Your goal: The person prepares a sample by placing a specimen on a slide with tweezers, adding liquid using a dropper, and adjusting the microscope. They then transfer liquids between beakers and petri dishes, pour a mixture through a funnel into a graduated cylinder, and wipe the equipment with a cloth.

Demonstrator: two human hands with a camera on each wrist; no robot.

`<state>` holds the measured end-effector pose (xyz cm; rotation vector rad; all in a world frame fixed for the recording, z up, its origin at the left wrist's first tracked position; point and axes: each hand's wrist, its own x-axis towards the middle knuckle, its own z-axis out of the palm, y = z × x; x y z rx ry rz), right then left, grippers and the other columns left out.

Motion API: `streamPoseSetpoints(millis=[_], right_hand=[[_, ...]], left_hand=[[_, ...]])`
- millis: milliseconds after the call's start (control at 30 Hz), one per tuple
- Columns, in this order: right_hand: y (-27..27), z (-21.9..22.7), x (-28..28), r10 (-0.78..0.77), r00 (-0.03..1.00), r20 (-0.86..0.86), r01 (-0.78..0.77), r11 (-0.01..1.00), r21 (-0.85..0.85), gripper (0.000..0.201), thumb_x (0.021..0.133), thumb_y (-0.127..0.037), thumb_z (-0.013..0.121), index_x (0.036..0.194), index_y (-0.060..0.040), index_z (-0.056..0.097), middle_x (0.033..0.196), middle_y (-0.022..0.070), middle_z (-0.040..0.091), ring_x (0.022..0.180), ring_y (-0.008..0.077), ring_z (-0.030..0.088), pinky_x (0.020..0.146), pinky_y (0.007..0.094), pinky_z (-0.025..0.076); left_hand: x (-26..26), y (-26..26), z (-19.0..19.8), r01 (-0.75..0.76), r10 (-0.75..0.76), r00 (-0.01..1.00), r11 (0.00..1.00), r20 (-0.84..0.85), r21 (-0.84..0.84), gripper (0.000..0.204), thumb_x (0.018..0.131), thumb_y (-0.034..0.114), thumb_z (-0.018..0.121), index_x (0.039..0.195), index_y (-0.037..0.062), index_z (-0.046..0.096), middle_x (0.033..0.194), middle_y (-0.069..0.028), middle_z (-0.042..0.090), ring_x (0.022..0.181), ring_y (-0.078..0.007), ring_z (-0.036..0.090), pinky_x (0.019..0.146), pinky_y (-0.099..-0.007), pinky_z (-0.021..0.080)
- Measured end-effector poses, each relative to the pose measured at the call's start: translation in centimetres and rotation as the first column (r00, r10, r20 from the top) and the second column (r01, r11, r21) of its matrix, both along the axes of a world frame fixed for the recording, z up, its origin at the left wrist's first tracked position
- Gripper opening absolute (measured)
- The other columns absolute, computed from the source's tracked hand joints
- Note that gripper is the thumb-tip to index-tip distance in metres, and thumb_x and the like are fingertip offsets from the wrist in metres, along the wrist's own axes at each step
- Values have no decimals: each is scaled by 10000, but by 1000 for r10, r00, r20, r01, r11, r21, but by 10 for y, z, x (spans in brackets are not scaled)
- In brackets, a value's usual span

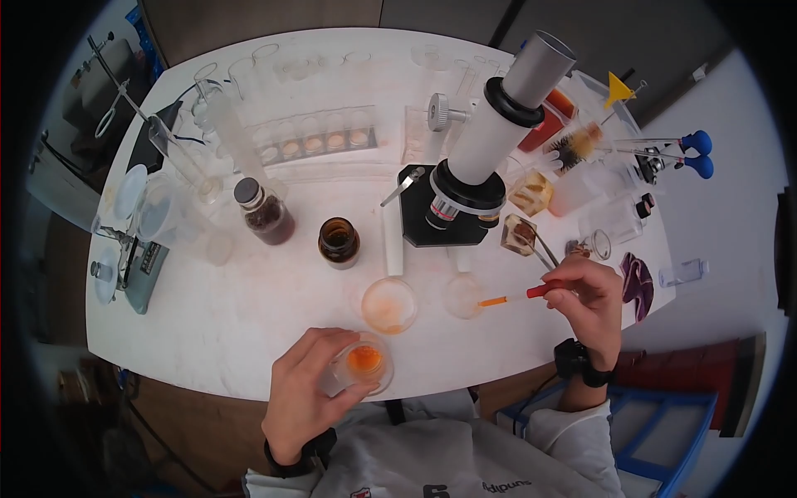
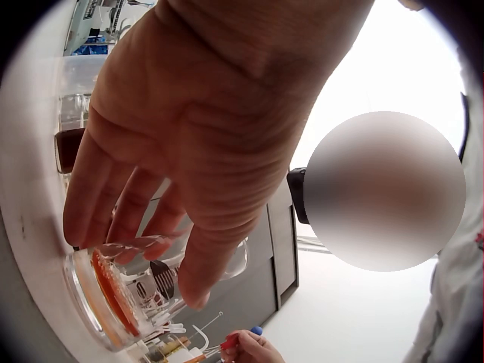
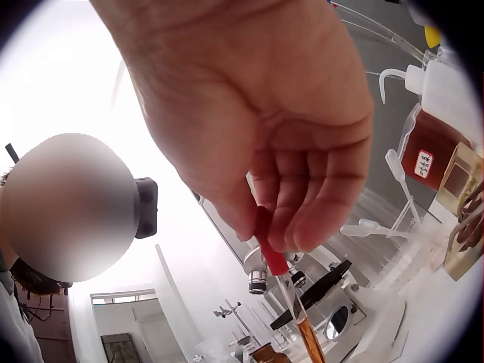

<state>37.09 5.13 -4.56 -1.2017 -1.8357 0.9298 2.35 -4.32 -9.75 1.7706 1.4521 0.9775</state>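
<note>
Right hand pinches the dropper by its red bulb while the left hand grips the clear vessel near the tabletop edge, so a stray squeeze could drip orange liquid between dishes.

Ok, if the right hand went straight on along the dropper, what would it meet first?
Probably the small clear dish: in the head view, the dropper in the right hand points at its edge. Depth is unclear, so it could pass above, toward the orange-stained dish.
</note>
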Motion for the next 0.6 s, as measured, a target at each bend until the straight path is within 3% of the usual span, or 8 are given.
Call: streamPoseSetpoints(millis=[333, 433, 600], right_hand=[[3, -1, -10, 35, 991, 126, -45, 996, 77, 103, 888, -38, 783, 947, 31, 736, 844, 100, 746, 734, 161, 724, 686, 250, 531], [4, -1, -11, 39, 988, 148, -54, 994, 96, 94, 890, -40, 781, 935, 30, 736, 842, 101, 746, 729, 162, 723, 682, 253, 534], [5, -1, -13, 44, 985, 169, -68, 988, 138, 83, 888, -31, 777, 928, 29, 737, 840, 102, 747, 729, 168, 724, 675, 262, 545]], left_hand=[[2, -3, -2, -42, 43, 999, 997, 20, -59, 544, 655, 145, 923, 1128, 12, 691, 1095, -142, 712, 996, -312, 712, 883, -369, 559], [1, -2, 0, -12, 12, 1000, 1000, -4, -29, 501, 722, 128, 892, 1170, 32, 689, 1120, -141, 701, 992, -329, 721, 852, -381, 591], [0, -2, 0, -9, 9, 1000, 1000, -4, -24, 503, 723, 138, 901, 1167, 30, 691, 1115, -141, 702, 986, -327, 721, 848, -379, 592]])
